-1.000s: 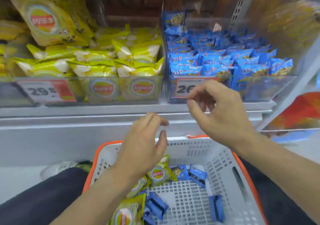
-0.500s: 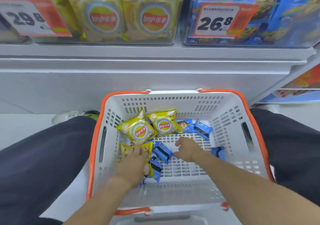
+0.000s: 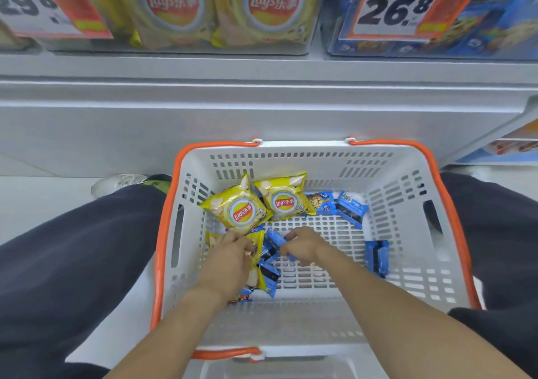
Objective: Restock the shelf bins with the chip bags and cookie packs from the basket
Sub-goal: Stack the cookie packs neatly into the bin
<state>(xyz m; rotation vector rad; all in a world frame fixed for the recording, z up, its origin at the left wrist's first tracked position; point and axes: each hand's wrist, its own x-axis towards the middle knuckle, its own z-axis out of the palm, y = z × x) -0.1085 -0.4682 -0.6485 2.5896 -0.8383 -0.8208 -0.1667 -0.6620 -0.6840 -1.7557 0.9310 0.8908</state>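
My left hand (image 3: 230, 257) gripping a chip bag (image 3: 257, 250) in the basket (image 3: 407, 276), my right hand (image 3: 302, 246) pinching a blue cookie pack (image 3: 275, 237)

1. You have one camera, on your head.
2. It looks forward and down, right over the basket (image 3: 407, 174) between your legs.
3. The shelf (image 3: 262, 70) edge sits close at the top.
4. Your arms reach in from the bottom.

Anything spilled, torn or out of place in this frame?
Nothing stands out. Chip bags and cookie packs lie loose but intact inside the basket; left hand and right hand reach among them.
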